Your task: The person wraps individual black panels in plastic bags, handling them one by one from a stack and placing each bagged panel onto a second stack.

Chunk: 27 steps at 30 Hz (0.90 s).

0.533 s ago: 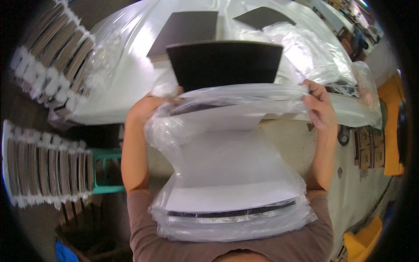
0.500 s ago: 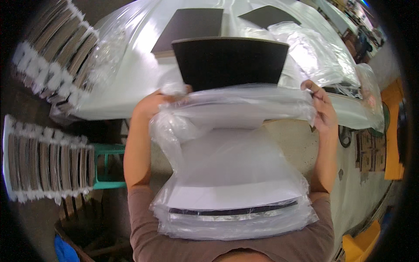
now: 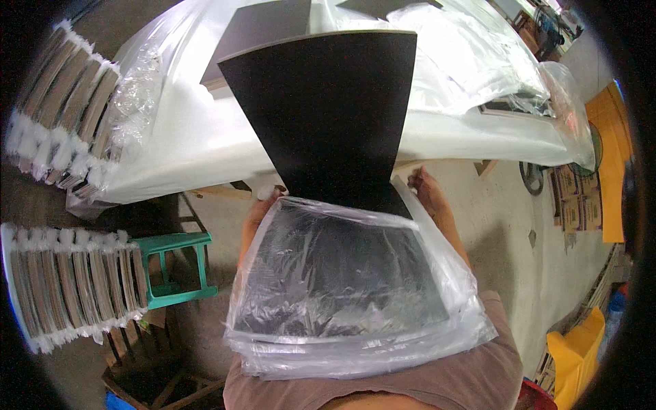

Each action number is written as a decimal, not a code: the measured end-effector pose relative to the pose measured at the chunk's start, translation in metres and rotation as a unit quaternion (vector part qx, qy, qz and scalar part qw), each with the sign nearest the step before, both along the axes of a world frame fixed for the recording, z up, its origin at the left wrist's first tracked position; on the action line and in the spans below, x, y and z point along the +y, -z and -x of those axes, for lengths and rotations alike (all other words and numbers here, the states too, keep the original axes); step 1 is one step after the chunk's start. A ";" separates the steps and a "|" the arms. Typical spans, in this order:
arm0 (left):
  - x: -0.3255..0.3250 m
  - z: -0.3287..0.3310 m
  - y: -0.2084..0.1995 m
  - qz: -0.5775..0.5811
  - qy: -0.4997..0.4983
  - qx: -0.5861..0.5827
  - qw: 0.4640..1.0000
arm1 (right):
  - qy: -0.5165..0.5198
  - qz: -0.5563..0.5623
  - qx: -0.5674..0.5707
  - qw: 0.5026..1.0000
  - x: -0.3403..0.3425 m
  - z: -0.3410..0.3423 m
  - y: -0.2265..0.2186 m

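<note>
A stiff black board (image 3: pixel 328 109) stands tilted in front of me, its far end leaning toward the covered table. The near part of the board lies inside a clear plastic bag (image 3: pixel 342 280), whose mouth crosses the board's middle and whose crumpled near end rests against my shirt. My left hand (image 3: pixel 263 205) is closed on the bag at the left end of its mouth, with something white at the fingertips. On the opposite side my right hand (image 3: pixel 429 193) has its fingers curled at the bag's right edge, partly hidden behind the plastic.
A table under whitish plastic sheeting (image 3: pixel 171 164) spans the far side, with a grey board (image 3: pixel 263 34) and a heap of clear bags (image 3: pixel 465 61) on it. To the left, wrapped boards (image 3: pixel 75 280) stand in a row by a green stool (image 3: pixel 181 290). Cartons (image 3: pixel 577 198) stand at right.
Both hands have come nearer to me and closer together, drawing the bag's mouth along the board. Much more of the board now lies inside the bag. The view has shifted slightly.
</note>
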<state>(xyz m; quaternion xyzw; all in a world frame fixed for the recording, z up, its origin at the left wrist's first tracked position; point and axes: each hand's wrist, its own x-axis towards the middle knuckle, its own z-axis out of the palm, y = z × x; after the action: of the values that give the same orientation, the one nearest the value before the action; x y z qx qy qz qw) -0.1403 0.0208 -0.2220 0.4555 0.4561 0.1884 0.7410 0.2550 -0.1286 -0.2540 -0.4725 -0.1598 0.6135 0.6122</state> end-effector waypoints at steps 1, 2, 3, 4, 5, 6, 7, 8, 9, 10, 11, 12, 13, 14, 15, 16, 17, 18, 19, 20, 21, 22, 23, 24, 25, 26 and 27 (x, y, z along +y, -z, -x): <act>0.004 -0.001 0.002 -0.012 0.008 0.009 1.000 | -0.038 -0.041 -0.035 0.998 0.002 0.009 -0.039; 0.005 0.001 0.008 -0.035 0.018 0.029 0.999 | -0.126 -0.060 -0.163 0.977 0.008 0.014 -0.055; 0.008 0.000 0.008 -0.065 0.045 0.051 0.996 | -0.204 -0.075 -0.293 0.931 0.008 0.018 -0.083; 0.006 0.005 0.011 -0.116 0.074 0.097 0.986 | -0.277 -0.182 -0.441 0.834 0.009 0.032 -0.122; 0.006 0.006 0.015 -0.166 0.107 0.141 0.970 | -0.321 -0.192 -0.467 0.801 0.008 0.039 -0.140; 0.006 0.005 0.018 -0.213 0.142 0.180 0.950 | -0.365 -0.195 -0.492 0.766 0.007 0.044 -0.154; 0.002 0.001 0.011 -0.201 0.132 0.142 0.960 | -0.408 -0.202 -0.513 0.727 0.005 0.045 -0.162; -0.004 -0.003 -0.006 -0.188 0.121 0.106 0.969 | -0.447 -0.080 -0.458 0.764 0.003 0.044 -0.169; -0.010 -0.009 -0.023 -0.174 0.110 0.070 0.976 | -0.408 -0.069 -0.372 0.831 0.000 0.040 -0.167; -0.016 -0.013 -0.037 -0.157 0.092 0.078 0.980 | -0.363 -0.056 -0.284 0.886 -0.004 0.037 -0.168; -0.021 -0.015 -0.049 -0.139 0.070 0.089 0.984 | -0.318 -0.044 -0.190 0.928 -0.004 0.035 -0.166; -0.025 -0.017 -0.055 -0.121 0.049 0.101 0.986 | -0.330 -0.114 -0.368 0.862 -0.003 0.036 -0.167; -0.026 -0.017 -0.056 -0.123 0.028 0.096 0.987 | -0.343 -0.143 -0.350 0.860 -0.003 0.042 -0.169; -0.027 -0.018 -0.056 -0.124 0.007 0.092 0.988 | -0.355 -0.173 -0.332 0.857 -0.005 0.050 -0.173; -0.027 -0.018 -0.053 -0.125 -0.014 0.087 0.988 | -0.367 -0.170 -0.307 0.862 -0.004 0.049 -0.172; -0.024 -0.012 -0.044 -0.089 -0.036 0.072 0.993 | -0.379 -0.169 -0.280 0.865 -0.003 0.050 -0.174; -0.023 -0.007 -0.041 -0.068 -0.050 0.065 0.994 | -0.391 -0.170 -0.254 0.868 -0.004 0.051 -0.178; -0.023 -0.002 -0.040 -0.046 -0.064 0.059 0.995 | -0.385 -0.138 -0.194 0.892 -0.003 0.043 -0.177; -0.021 -0.002 -0.031 -0.020 -0.073 0.049 0.996 | -0.373 -0.099 -0.135 0.913 -0.001 0.037 -0.171; -0.020 -0.004 -0.024 -0.018 -0.073 0.043 0.996 | -0.308 -0.056 -0.108 0.944 0.003 0.034 -0.165; -0.018 -0.007 -0.017 -0.015 -0.074 0.036 0.997 | -0.287 -0.055 -0.141 0.946 0.010 0.026 -0.142; -0.015 -0.011 -0.012 -0.013 -0.071 0.029 0.997 | -0.261 -0.042 -0.164 0.950 0.012 0.018 -0.114; -0.013 -0.016 -0.007 -0.012 -0.065 0.026 0.997 | -0.235 -0.030 -0.188 0.953 0.014 0.011 -0.083; -0.012 -0.020 0.001 -0.017 -0.057 0.030 0.998 | -0.217 -0.008 -0.232 0.948 0.018 0.006 -0.045; -0.012 -0.017 0.004 -0.030 -0.057 0.047 0.997 | -0.207 0.005 -0.272 0.940 0.030 0.006 -0.009; -0.009 -0.015 0.013 -0.046 -0.055 0.064 0.995 | -0.197 0.022 -0.314 0.928 0.039 0.007 0.008; -0.004 -0.009 0.025 -0.067 -0.056 0.091 0.992 | -0.201 0.019 -0.366 0.908 0.047 0.013 0.008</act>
<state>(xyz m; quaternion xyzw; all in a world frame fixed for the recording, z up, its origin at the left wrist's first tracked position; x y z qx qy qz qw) -0.1310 0.0170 -0.2474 0.4930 0.5331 0.2177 0.6522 0.2421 -0.0814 -0.2620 -0.6333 -0.4527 0.5105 0.3653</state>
